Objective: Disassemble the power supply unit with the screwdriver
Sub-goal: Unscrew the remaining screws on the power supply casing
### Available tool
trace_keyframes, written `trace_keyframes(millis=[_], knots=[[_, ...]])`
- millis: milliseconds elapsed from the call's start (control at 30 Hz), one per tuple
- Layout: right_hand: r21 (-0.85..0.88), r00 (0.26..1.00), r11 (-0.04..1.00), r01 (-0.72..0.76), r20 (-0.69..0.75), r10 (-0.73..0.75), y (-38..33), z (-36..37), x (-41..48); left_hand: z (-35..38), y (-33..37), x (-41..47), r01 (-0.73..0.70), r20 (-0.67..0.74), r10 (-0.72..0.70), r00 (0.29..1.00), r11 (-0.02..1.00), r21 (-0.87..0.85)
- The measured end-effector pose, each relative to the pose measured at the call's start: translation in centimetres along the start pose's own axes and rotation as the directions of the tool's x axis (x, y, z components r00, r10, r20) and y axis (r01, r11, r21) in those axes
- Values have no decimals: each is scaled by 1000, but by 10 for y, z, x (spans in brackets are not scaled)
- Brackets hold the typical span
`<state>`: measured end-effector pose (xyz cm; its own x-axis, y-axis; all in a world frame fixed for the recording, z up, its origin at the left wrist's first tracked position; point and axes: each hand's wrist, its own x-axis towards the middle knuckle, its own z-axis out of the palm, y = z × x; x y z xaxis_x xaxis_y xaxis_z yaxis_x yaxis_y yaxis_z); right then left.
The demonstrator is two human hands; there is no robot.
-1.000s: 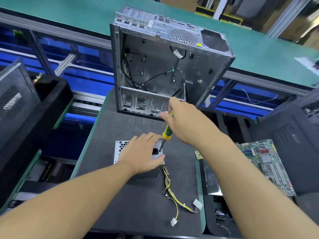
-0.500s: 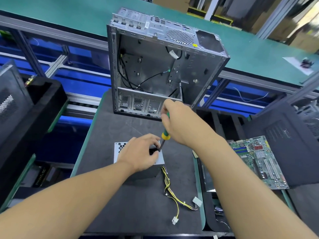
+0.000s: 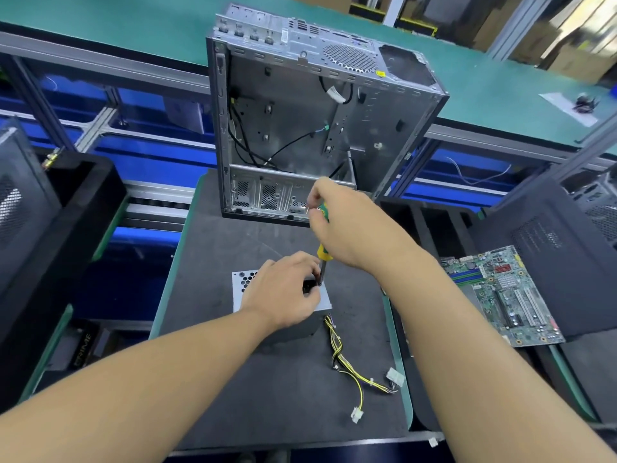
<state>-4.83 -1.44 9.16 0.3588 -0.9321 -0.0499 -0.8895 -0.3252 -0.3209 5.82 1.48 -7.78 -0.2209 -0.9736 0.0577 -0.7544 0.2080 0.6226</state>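
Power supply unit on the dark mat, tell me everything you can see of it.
The grey metal power supply unit is a box lying flat on the dark grey mat. A honeycomb vent shows at its far left corner. The left hand grips its top, hiding most of it. The green-and-yellow screwdriver, held by the right hand, has its tip on the top by a black socket. Yellow and black wires with white plugs trail from its right side.

I see bright, even overhead light, soft shadows, wide-angle bending at the edges, and blur top right.
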Motion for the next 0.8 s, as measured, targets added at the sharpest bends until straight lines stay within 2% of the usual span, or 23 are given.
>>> trace_keyframes(millis=[100,267,467,667,800], knots=[[78,996,993,-84,32,81,0,-4,-3,1,-1,0,-2,-3,2,1000,1000,-11],[-2,983,983,-182,33,182,2,-9,-6,1,-2,1,10,3,-10,1000,999,-41],[-64,984,982,-175,-3,176,6,-10,-4,-1,0,3,18,25,-16,1000,999,-42],[64,968,981,-185,186,170,2,-15,-2,0,-1,4,15,15,-15,1000,1000,-25],[-45,980,982,-184,75,187,2,-13,-4,0,1,2,8,4,-8,1000,1000,-6]])
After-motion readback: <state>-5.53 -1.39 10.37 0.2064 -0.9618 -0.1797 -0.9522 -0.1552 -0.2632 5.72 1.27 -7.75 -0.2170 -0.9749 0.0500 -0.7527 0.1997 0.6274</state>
